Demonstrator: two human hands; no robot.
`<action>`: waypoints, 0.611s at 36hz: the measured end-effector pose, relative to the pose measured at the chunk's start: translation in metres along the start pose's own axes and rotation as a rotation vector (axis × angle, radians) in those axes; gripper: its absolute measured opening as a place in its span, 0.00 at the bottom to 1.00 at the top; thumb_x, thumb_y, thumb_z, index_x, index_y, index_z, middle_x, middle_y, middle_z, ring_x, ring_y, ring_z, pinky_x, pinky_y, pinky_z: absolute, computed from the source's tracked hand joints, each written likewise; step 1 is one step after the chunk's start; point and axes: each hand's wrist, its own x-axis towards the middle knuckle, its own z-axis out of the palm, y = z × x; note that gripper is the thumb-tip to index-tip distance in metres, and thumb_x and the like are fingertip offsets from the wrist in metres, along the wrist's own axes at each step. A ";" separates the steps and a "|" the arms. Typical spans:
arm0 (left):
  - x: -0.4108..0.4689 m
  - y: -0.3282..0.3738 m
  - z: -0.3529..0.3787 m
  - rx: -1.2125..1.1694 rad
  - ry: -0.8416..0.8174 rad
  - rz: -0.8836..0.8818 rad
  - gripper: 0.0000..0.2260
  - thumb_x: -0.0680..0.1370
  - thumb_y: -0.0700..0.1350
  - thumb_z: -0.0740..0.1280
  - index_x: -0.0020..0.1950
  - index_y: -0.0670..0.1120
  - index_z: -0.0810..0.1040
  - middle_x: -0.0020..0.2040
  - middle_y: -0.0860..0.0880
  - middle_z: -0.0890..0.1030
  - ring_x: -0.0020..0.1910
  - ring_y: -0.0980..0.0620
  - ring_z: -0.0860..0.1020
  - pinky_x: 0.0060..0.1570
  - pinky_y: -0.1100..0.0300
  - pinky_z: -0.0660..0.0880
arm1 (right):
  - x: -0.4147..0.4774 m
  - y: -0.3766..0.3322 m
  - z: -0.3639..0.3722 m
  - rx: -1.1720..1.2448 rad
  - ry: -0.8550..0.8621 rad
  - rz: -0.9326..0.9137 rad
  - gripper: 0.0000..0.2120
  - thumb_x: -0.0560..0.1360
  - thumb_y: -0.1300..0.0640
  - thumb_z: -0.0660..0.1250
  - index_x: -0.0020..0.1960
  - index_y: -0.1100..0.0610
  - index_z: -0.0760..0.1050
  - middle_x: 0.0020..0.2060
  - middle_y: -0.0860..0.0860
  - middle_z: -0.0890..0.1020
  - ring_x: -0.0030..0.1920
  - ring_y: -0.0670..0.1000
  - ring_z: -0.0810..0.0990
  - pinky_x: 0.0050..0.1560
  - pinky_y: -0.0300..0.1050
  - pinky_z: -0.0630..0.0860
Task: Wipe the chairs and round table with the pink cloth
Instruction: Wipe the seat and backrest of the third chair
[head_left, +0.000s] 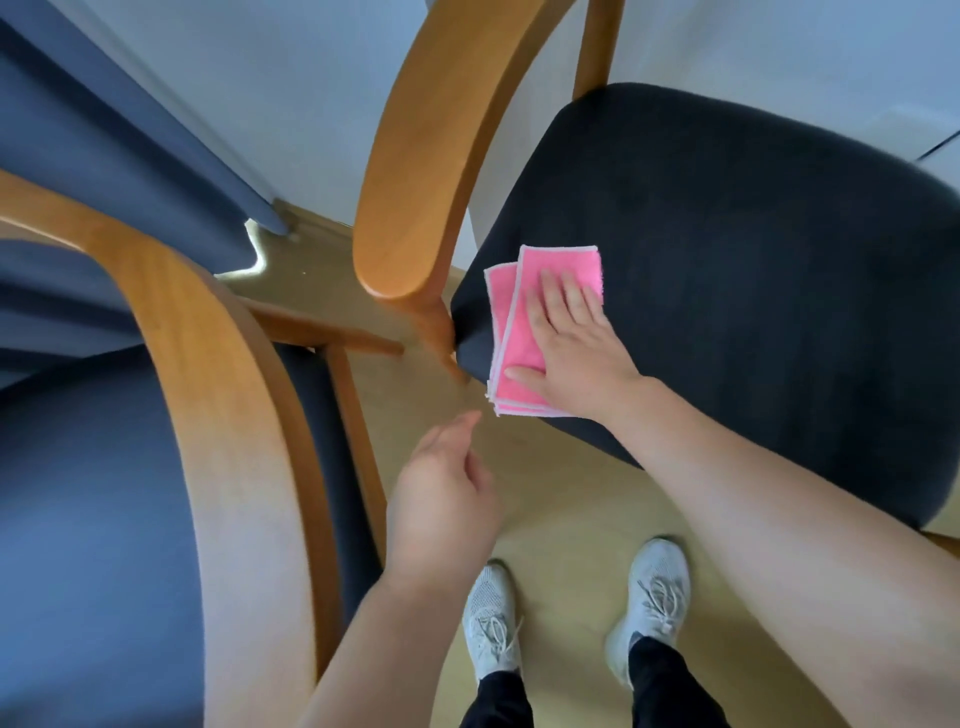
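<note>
Head view: your right-hand chair (727, 270) fills most of the frame, its dark seat under the pink cloth (511, 332) at the front left corner. Your right hand (576, 353) lies flat on that cloth, fingers spread. Your left hand (441, 499) hovers loose, off the seat's corner, holding nothing.

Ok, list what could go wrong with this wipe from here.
The pink cloth is folded and sits at the front left corner of the dark seat, its lower edge overhanging, so a stroke toward the edge could slide it off onto the floor. The right hand only presses flat, without gripping, so layers may shift apart. The left hand hovers empty, not steadying the chair.
</note>
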 end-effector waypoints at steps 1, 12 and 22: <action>-0.001 0.001 0.001 -0.007 0.003 0.002 0.20 0.78 0.37 0.58 0.69 0.50 0.72 0.65 0.54 0.74 0.62 0.60 0.70 0.52 0.74 0.62 | 0.007 -0.008 -0.001 -0.008 0.013 -0.009 0.44 0.77 0.32 0.49 0.79 0.62 0.39 0.78 0.62 0.42 0.77 0.62 0.37 0.74 0.56 0.31; -0.016 0.011 -0.014 0.004 -0.003 0.027 0.20 0.77 0.36 0.57 0.69 0.46 0.72 0.64 0.51 0.75 0.61 0.59 0.70 0.47 0.86 0.54 | -0.009 -0.031 -0.014 -0.017 -0.001 -0.150 0.29 0.75 0.55 0.68 0.74 0.56 0.65 0.75 0.54 0.64 0.76 0.57 0.58 0.75 0.49 0.51; -0.056 0.077 -0.083 0.029 -0.018 0.085 0.17 0.77 0.40 0.62 0.66 0.45 0.74 0.65 0.49 0.76 0.63 0.54 0.72 0.53 0.78 0.56 | -0.111 -0.023 -0.153 0.496 -0.099 0.237 0.19 0.77 0.41 0.56 0.36 0.54 0.67 0.27 0.48 0.75 0.30 0.53 0.75 0.34 0.45 0.70</action>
